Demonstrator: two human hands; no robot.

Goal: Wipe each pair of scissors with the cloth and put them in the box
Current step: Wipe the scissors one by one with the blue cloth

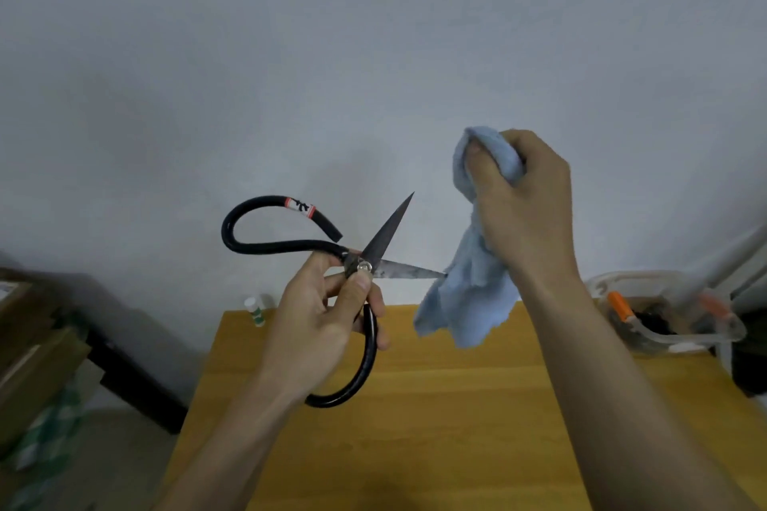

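Left hand [319,315] pinches the scissors [365,266] at the pivot, blades spread (one up, one pointing right). Right hand [527,199] clenches the blue cloth [469,295], which hangs just touching the lower blade's tip. Wipe probably runs along that blade; plastic box [664,315] sits far right on the table [456,407].

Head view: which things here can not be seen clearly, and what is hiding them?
- Lower blade tip of the scissors: behind the cloth that the right hand grips.
- Part of the lower handle: covered by the left hand.
- Box contents: blurred, partly behind a pale bar.
- Handle label: too small to read.
- Bottle: its base is behind the table edge.
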